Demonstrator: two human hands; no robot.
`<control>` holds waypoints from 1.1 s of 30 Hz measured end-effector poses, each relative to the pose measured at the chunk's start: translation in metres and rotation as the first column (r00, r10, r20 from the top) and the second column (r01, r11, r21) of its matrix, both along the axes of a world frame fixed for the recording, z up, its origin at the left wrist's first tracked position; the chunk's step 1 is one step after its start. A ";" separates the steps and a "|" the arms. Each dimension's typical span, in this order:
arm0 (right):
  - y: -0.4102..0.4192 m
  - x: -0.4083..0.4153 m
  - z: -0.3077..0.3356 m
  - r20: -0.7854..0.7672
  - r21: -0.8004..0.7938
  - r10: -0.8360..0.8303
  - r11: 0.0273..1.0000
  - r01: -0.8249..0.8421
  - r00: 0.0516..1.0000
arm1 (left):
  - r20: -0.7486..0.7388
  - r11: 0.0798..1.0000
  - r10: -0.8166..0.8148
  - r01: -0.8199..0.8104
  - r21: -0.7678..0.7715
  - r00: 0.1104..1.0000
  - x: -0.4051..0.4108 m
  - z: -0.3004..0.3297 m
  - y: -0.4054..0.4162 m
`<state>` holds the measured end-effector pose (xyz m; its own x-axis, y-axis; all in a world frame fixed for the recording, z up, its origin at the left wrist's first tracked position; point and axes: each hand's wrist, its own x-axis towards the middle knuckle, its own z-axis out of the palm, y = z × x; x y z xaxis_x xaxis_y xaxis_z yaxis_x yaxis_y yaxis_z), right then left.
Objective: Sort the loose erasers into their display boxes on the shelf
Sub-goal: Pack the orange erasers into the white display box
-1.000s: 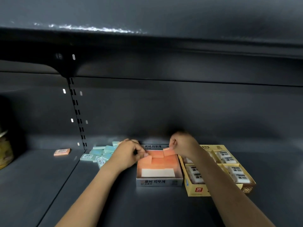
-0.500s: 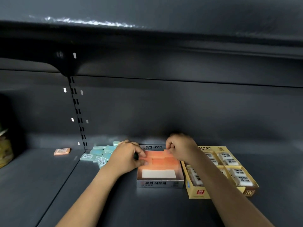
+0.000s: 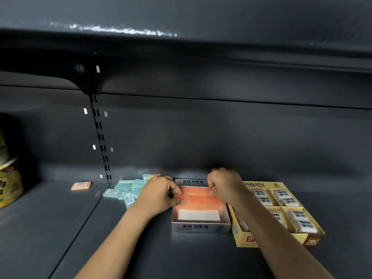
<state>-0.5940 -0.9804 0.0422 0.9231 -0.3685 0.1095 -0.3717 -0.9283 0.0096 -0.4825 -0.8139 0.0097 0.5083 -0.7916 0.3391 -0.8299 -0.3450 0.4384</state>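
Two hands in play, a left hand (image 3: 159,195) and a right hand (image 3: 225,185), both over one white display box (image 3: 201,226) of orange erasers (image 3: 201,199), whose number can't be made out. One yellow display box (image 3: 269,239) sits beside it, four compartments showing, with at least six white wrapped erasers (image 3: 285,197) visible. One lone orange eraser (image 3: 81,185) lies out left. One pile of mint-green erasers (image 3: 125,190), roughly eight, too overlapped to count exactly.

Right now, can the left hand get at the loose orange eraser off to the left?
Probably yes: the orange eraser lies alone on bare shelf, nothing between it and the left hand, though that hand is busy at the box.
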 end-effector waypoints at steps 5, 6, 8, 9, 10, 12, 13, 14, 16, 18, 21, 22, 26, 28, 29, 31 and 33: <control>0.001 0.000 0.000 -0.004 -0.026 0.016 1.000 -0.016 1.000 | 0.010 1.000 0.007 -0.007 0.008 1.000 0.000 -0.001 0.000; 0.001 0.000 0.000 0.001 -0.017 0.012 1.000 -0.012 1.000 | 0.008 1.000 0.006 -0.006 0.004 1.000 0.001 -0.002 0.000; -0.001 -0.001 0.000 0.014 0.019 0.002 1.000 -0.002 1.000 | -0.014 1.000 0.010 -0.010 -0.009 1.000 0.004 -0.004 0.001; -0.002 -0.001 0.000 0.019 0.041 -0.003 0.999 0.003 1.000 | -0.029 1.000 0.002 -0.002 -0.012 1.000 0.005 -0.005 0.001; -0.003 -0.002 -0.001 0.025 0.059 -0.007 0.998 0.006 1.000 | -0.043 1.000 -0.013 0.013 -0.014 0.999 0.006 -0.006 0.002; -0.004 -0.002 0.000 0.037 0.088 -0.011 0.996 0.007 0.999 | -0.118 0.998 -0.046 0.041 -0.043 0.992 0.009 -0.003 0.007; -0.003 -0.002 0.001 0.047 0.101 -0.008 0.995 0.003 0.999 | -0.192 0.997 -0.043 0.028 -0.077 0.980 0.012 0.001 0.011; -0.002 -0.001 0.002 0.061 0.111 0.001 0.994 -0.008 0.998 | -0.281 0.992 -0.031 -0.005 -0.129 0.959 0.016 0.006 0.017; 0.004 0.003 0.005 0.110 0.131 0.036 0.990 -0.050 0.993 | -0.353 0.972 0.035 -0.114 -0.205 0.935 0.030 0.017 0.034; 0.013 0.010 0.007 0.187 0.134 0.085 0.985 -0.111 0.979 | -0.271 0.957 0.151 -0.209 -0.201 0.951 0.049 0.027 0.057; 0.031 0.026 0.008 0.276 0.135 0.142 0.974 -0.184 0.951 | -0.251 0.921 0.306 -0.352 -0.165 0.918 0.076 0.032 0.101; 0.038 0.032 0.008 0.288 0.146 0.156 0.968 -0.204 0.945 | -0.252 0.910 0.348 -0.390 -0.141 0.903 0.085 0.029 0.116; 0.066 0.058 0.005 0.283 0.176 0.161 0.960 -0.216 0.946 | -0.279 0.853 0.477 -0.515 -0.081 0.833 0.107 0.012 0.160; 0.078 0.070 0.003 0.245 0.160 0.158 0.966 -0.201 0.957 | -0.245 0.836 0.523 -0.547 -0.038 0.816 0.112 0.002 0.172; 0.083 0.074 0.001 0.217 0.153 0.156 0.969 -0.192 0.964 | -0.223 0.836 0.531 -0.549 -0.023 0.818 0.114 -0.003 0.176; 0.092 0.081 -0.001 0.147 0.122 0.152 0.978 -0.170 0.977 | -0.179 0.854 0.516 -0.519 0.031 0.838 0.123 -0.012 0.184; 0.099 0.085 -0.003 0.098 0.070 0.134 0.988 -0.141 0.986 | -0.111 0.875 0.477 -0.459 0.154 0.872 0.135 -0.020 0.188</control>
<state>-0.5086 -0.8813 0.0394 0.9527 -0.2492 0.1739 -0.2363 -0.9673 -0.0918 -0.3471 -0.6255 -0.0101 0.8646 -0.4780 0.1546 -0.4900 -0.7342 0.4699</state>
